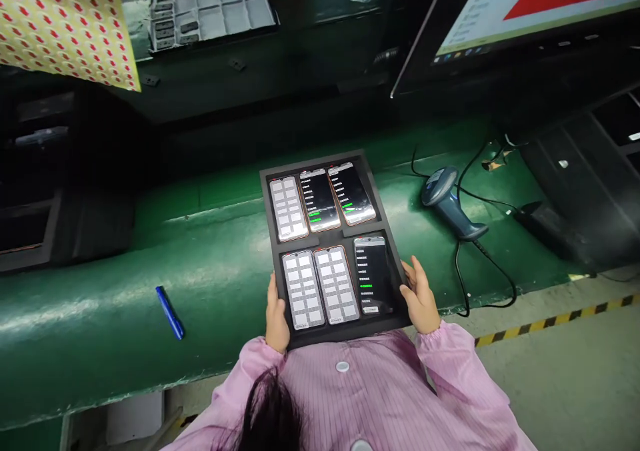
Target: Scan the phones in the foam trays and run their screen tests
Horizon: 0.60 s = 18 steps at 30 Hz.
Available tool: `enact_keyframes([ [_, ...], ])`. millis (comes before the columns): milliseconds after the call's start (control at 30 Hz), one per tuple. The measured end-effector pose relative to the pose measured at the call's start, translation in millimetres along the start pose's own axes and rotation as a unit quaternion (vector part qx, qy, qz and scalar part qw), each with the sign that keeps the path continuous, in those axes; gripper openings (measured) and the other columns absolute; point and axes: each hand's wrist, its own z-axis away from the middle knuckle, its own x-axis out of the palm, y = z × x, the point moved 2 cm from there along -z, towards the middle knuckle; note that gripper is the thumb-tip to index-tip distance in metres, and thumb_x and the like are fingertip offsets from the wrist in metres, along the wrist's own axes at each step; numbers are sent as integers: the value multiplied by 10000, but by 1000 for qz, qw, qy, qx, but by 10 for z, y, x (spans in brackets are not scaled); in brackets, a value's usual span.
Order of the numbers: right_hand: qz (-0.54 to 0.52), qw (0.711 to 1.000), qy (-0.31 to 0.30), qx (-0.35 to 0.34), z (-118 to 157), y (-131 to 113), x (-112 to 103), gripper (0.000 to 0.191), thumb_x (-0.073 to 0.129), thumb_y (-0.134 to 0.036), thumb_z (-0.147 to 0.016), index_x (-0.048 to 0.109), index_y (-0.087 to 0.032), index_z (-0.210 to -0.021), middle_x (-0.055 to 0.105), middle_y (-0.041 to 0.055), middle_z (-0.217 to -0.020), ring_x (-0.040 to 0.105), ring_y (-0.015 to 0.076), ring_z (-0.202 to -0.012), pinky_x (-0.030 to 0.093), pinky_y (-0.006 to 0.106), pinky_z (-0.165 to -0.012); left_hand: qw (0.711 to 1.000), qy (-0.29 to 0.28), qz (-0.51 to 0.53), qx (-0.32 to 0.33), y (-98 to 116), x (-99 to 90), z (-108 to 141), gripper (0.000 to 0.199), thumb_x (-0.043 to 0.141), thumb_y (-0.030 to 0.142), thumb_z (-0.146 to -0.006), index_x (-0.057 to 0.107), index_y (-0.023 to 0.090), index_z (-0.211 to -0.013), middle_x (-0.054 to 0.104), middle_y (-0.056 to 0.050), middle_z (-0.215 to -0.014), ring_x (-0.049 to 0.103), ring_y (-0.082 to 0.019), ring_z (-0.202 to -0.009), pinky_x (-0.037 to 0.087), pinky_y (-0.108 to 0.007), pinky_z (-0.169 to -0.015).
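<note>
Between my two hands is a black foam tray (326,240), held close against my body at the bench's front edge. My left hand (277,314) grips its left side, and my right hand (420,296) grips the right side with the thumb on the rim. Several smartphones lie face up in the tray's two compartments. Some, such as the near-left smartphone (303,290), show a white grid pattern. Others, such as the near-right smartphone (373,274), have dark screens with lines of text and a green line. The fingers under the tray are hidden.
On the green bench (220,271) lie a blue marker (170,312) at left and a corded barcode scanner (453,203) at right. A monitor (550,18) showing a red FAIL banner stands at upper right. A compartment tray (225,8) with small dark parts is at the back.
</note>
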Motion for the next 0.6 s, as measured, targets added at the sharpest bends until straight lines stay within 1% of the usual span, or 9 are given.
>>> enact_keyframes([
  [67, -13, 1000, -26, -10, -102, -10, -77, 645, 405, -251, -828, 159, -237, -1424, 500, 105, -1309, 488, 195, -1189, 387, 425, -1009, 997, 6, 68, -27, 24, 156, 183, 641, 332, 546, -852, 282, 204, -1393, 272, -64, -1486, 239, -214, -1361, 215, -353, -1118],
  [100, -8, 999, -41, -16, -175, -27, -123, 653, 401, -257, -831, 137, -236, -1428, 504, 109, -1302, 496, 199, -1180, 392, 433, -1004, 997, 10, 76, -34, 42, 228, 241, 654, 343, 547, -849, 266, 203, -1400, 255, -59, -1493, 218, -214, -1368, 203, -349, -1122],
  [200, 74, 992, -89, -42, -401, -103, -236, 668, 408, -286, -837, 119, -221, -1436, 473, 130, -1317, 467, 234, -1203, 371, 489, -1010, 997, 43, 42, -51, 89, 353, 294, 654, 365, 544, -843, 298, 189, -1388, 292, -74, -1477, 220, -217, -1368, 167, -352, -1133],
  [267, 151, 979, -114, -81, -505, -157, -262, 657, 419, -315, -842, 153, -208, -1434, 434, 140, -1339, 415, 258, -1240, 347, 510, -1023, 996, 67, 30, -55, 107, 359, 273, 638, 378, 542, -838, 356, 173, -1358, 366, -99, -1436, 281, -226, -1345, 197, -361, -1125],
  [333, 200, 962, -133, -128, -554, -184, -253, 662, 424, -342, -847, 156, -198, -1434, 396, 146, -1355, 367, 272, -1266, 333, 518, -1032, 995, 81, 34, -48, 124, 338, 248, 605, 402, 528, -833, 417, 166, -1317, 449, -115, -1376, 372, -237, -1297, 268, -372, -1098],
  [400, 214, 951, -151, -163, -566, -175, -232, 715, 439, -365, -841, 95, -186, -1442, 353, 160, -1369, 336, 286, -1278, 332, 531, -1026, 994, 93, 34, -35, 147, 319, 233, 562, 431, 499, -827, 468, 162, -1275, 510, -121, -1321, 449, -245, -1239, 331, -378, -1061],
  [467, 222, 944, -163, -181, -562, -147, -216, 798, 474, -381, -817, 26, -172, -1443, 296, 178, -1389, 299, 309, -1293, 324, 550, -1019, 993, 109, 29, -25, 177, 314, 230, 535, 446, 482, -820, 503, 153, -1238, 549, -123, -1277, 495, -248, -1193, 369, -378, -1032],
  [533, 234, 937, -174, -192, -556, -125, -204, 878, 517, -398, -782, -11, -154, -1439, 258, 198, -1396, 266, 337, -1301, 309, 571, -1013, 992, 127, 21, -20, 204, 317, 235, 528, 444, 486, -811, 534, 144, -1203, 580, -122, -1235, 519, -249, -1162, 388, -372, -1015],
  [600, 245, 931, -184, -198, -555, -119, -196, 921, 544, -411, -759, -16, -137, -1437, 244, 213, -1393, 247, 359, -1301, 296, 584, -1006, 990, 141, 10, -19, 218, 319, 240, 524, 433, 499, -804, 568, 140, -1161, 603, -118, -1195, 530, -247, -1143, 392, -362, -1010],
])
